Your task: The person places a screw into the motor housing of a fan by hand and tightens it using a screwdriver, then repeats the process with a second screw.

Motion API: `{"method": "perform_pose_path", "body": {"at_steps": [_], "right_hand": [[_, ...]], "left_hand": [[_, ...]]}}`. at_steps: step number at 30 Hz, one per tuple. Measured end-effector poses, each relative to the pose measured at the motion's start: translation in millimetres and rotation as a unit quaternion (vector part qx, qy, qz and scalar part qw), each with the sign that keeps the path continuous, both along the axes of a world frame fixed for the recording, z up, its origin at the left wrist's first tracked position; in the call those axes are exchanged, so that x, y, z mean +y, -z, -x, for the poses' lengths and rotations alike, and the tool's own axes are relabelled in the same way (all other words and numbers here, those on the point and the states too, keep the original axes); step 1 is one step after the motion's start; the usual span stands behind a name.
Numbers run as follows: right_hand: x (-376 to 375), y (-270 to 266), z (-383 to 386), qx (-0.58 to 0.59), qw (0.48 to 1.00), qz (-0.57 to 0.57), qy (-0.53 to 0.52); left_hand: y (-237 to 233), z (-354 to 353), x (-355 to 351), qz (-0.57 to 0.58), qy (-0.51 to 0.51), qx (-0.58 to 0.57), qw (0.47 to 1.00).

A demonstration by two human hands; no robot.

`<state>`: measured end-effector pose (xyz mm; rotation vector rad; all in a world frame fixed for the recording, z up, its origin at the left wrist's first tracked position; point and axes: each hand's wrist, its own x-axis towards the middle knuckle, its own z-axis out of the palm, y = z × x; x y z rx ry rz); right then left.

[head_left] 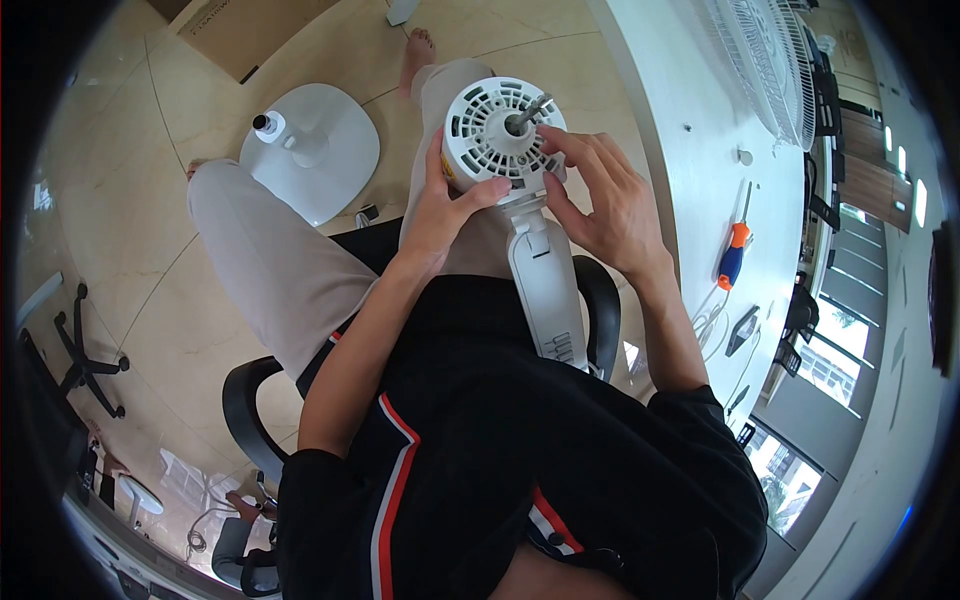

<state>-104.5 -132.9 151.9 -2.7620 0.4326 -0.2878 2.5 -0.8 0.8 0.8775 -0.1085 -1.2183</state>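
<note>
A white fan motor housing (487, 152) with a slotted round front and a metal shaft (530, 113) faces up above my lap. My left hand (445, 215) wraps its left side, thumb across the front rim. At the right side of the housing is my right hand (605, 195), its fingertips on the slotted face near the shaft and its thumb by the rim. Whether a small part sits under those fingertips cannot be made out. Below the housing, the white fan neck (545, 285) with its row of slots runs down against my black shirt.
A white fan base (335, 170) with a short post stands on the tiled floor. On the white table (690, 215) at right lie a wire fan grille (765, 65), an orange-blue screwdriver (733, 258) and cables. A cardboard box (245, 35) is at the top left.
</note>
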Motion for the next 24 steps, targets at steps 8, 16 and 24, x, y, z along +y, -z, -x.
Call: {"method": "perform_pose_path", "body": {"at_steps": [8,16,24], "right_hand": [[-41,-46,30,-0.115,0.964,0.106,0.216],[-81,-32,56,-0.08,0.939,0.063,0.328],[-79,-28,44,-0.108,0.947,0.068,0.294]], "left_hand": [[-6,1,-1,0.012,-0.01,-0.004,1.0],[-5,1,-1,0.008,-0.014,-0.017,1.0],[2,0,1,0.004,-0.001,-0.024,1.0]]}}
